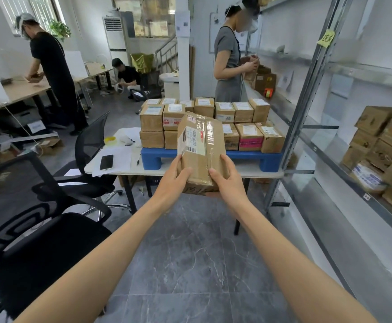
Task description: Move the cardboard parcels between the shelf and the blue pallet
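I hold one taped cardboard parcel (201, 145) with a barcode label out in front of me, tilted up, in the air before the table. My left hand (175, 177) grips its lower left side and my right hand (228, 180) its lower right side. Behind it the blue pallet (152, 157) rests on a white table (248, 170) and carries several labelled parcels (248, 136) stacked two high. The metal shelf (307, 94) runs along the right, with more cardboard parcels (381, 145) piled on its middle level.
A black mesh office chair (41, 229) stands close at my left, a second one (90, 145) by the table. A phone (106, 162), papers and a pen lie on the table. One person stands at the shelf behind the pallet; two others work at the left.
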